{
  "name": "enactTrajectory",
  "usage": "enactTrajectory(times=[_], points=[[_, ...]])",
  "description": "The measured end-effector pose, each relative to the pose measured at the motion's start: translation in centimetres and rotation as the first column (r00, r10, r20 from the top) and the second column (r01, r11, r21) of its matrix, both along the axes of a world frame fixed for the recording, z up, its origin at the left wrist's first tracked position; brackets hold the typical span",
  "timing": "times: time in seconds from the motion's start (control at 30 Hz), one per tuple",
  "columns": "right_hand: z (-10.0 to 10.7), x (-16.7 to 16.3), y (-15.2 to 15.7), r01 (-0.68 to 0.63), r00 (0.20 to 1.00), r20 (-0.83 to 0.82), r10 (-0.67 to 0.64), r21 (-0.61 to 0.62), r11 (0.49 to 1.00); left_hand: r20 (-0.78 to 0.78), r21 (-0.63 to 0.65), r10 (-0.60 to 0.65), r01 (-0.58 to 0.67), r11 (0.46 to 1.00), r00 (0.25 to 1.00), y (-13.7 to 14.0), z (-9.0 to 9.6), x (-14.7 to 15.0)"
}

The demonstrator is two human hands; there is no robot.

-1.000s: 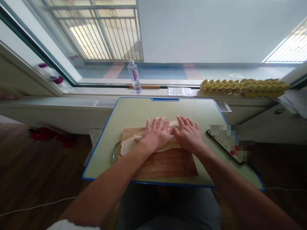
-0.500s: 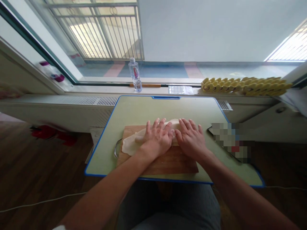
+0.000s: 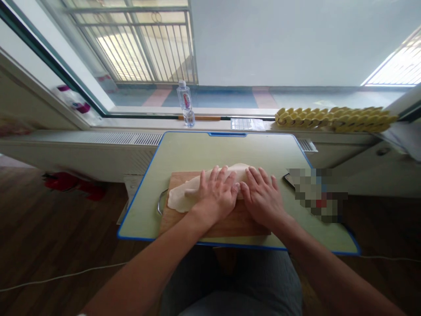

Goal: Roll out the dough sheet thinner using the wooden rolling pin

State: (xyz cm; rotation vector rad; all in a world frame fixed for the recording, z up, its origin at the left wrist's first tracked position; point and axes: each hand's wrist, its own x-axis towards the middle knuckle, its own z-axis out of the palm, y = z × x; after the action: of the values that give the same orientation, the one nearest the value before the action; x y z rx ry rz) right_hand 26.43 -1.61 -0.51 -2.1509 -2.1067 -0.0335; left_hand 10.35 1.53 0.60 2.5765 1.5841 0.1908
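A flattened sheet of pale dough [image 3: 180, 199] lies across a wooden cutting board [image 3: 210, 226] with a metal handle at its left end. On the dough, the rounded end of a pale rolling pin [image 3: 190, 192] pokes out to the left of my left hand [image 3: 219, 191]. That hand lies flat over the pin, its fingers stretched forward and apart. Beside it, thumbs almost touching, my right hand [image 3: 262, 191] rests palm down on the dough's right part with fingers extended. Most of the pin is hidden beneath my hands.
Under the board is a pale green table [image 3: 197, 149] with blue edging. A blurred-out flat object [image 3: 315, 197] lies at its right. On the windowsill stand a clear plastic bottle [image 3: 186, 103] and yellow egg trays [image 3: 335, 118]. A radiator [image 3: 128, 138] runs below the sill.
Both hands have drawn back slightly toward me over the dough, so more of its far edge shows beyond my fingertips. The board stays in about the same place.
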Motion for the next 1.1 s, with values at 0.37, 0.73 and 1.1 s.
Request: enactTrajectory(times=[0.37,0.73,1.1], points=[[0.0,-0.1,-0.4,-0.028,0.999,-0.043,0.029,0.022,0.999,0.005,-0.047,-0.040,0.040,0.998,0.999,-0.2,0.4,-0.4],[1.2,1.2,-1.7,-0.065,0.965,-0.253,0.071,0.031,0.997,0.119,0.062,-0.168,0.162,0.985,0.979,-2.8,2.1,-6.2],[2.9,-3.8,9.3,-0.230,0.941,-0.281,0.189,-0.119,0.966,0.115,0.053,-0.010,0.004,0.999,0.993,0.1,3.4,-10.0]])
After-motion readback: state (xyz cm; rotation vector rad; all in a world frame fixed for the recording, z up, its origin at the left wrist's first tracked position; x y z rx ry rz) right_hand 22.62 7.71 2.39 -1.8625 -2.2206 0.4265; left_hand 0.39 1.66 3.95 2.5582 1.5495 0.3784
